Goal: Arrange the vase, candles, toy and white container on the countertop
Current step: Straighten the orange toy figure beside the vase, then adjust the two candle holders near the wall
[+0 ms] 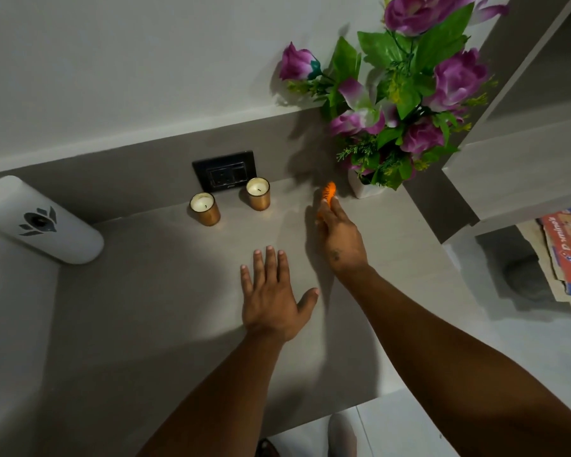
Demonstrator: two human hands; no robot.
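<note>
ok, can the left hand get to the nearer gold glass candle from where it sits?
Probably yes. The left hand lies flat and empty on the grey countertop, and the surface between it and the nearer gold glass candle is bare. The right hand, holding the orange striped toy, is off to the side.

The scene is dimly lit, a brighter patch is thrown on the tabletop (pixel 178 285) left of the fingers (pixel 271 258), soft shadows are cast beside them, and edges are bent by wide-angle distortion.
</note>
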